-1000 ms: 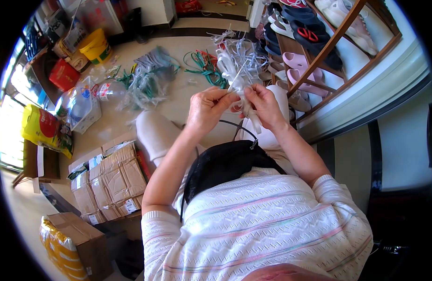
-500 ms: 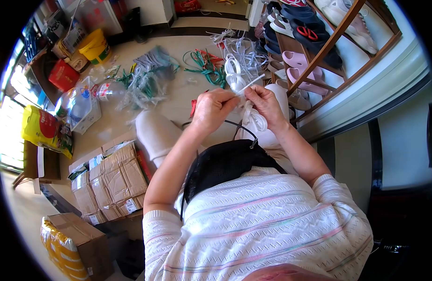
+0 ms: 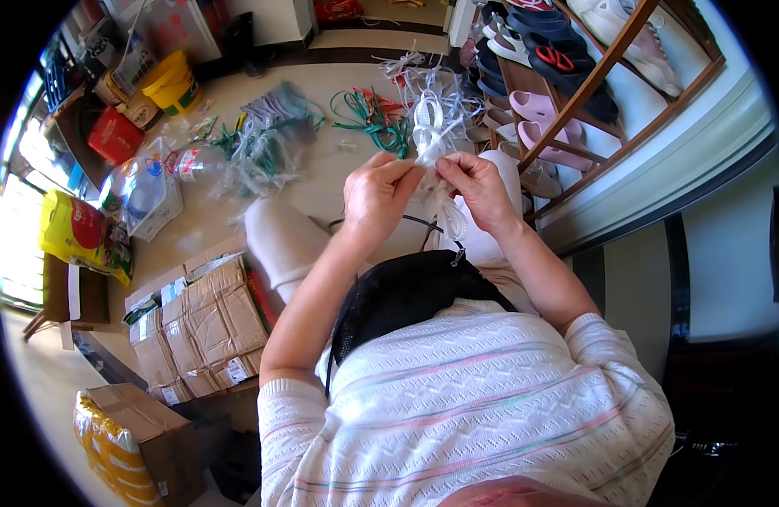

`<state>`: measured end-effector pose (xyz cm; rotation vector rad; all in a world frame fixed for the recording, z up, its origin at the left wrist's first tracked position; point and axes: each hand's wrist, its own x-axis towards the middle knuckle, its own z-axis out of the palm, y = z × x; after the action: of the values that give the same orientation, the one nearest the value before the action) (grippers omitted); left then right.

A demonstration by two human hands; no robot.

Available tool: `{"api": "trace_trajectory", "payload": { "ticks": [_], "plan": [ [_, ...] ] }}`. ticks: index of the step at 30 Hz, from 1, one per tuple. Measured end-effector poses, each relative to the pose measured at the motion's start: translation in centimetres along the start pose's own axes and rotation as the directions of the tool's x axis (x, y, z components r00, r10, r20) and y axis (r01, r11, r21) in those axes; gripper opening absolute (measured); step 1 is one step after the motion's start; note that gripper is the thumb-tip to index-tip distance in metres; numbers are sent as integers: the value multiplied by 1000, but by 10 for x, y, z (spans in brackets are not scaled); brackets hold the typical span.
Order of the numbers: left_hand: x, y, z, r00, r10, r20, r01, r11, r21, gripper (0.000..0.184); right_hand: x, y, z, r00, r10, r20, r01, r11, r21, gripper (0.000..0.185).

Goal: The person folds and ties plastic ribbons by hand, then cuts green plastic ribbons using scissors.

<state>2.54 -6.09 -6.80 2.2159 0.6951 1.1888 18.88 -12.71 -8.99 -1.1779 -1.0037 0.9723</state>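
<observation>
Both hands are raised over my lap with a looped bundle of white strap (image 3: pixel 428 118) between them. My left hand (image 3: pixel 379 196) pinches the bundle's middle from the left, thumb against forefinger. From the right, my right hand (image 3: pixel 481 191) grips the same spot with thumb and forefinger. Flat loops stand up above the fingers, and more loops hang below toward my black waist bag (image 3: pixel 415 291). Whether the strap is knotted at the middle I cannot tell, as the fingertips cover it.
Loose white straps (image 3: pixel 461 93) and green straps (image 3: pixel 377 127) lie on the floor ahead. Clear plastic wrap (image 3: pixel 267 156) is left of them. A shoe rack (image 3: pixel 542 127) stands close on the right. Cardboard boxes (image 3: pixel 199 325), a white basket (image 3: pixel 157 211) and a yellow bucket (image 3: pixel 171 84) are leftward.
The strap end that stuck out to the upper right between my hands now lies higher, across the bundle. The upper loops have shifted slightly right, and my left hand has turned a little.
</observation>
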Motion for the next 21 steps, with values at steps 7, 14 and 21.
{"api": "trace_trajectory", "payload": {
  "ticks": [7, 14, 21],
  "plan": [
    [-2, 4, -23, 876, -330, 351, 479, 665, -572, 24, 3, 0, -3, 997, 3, -81, -4, 1000, -8, 26],
    [3, 7, -25, 838, -394, 378, 492, 244, -836, 24, 3, 4, -2, 997, -7, -76, 9, 1000, 26, 22],
    [1, -6, -25, 770, -420, 480, 586, 170, -792, 27, 1, 8, -4, 997, -40, -59, 39, 999, -6, 20]
  ]
}}
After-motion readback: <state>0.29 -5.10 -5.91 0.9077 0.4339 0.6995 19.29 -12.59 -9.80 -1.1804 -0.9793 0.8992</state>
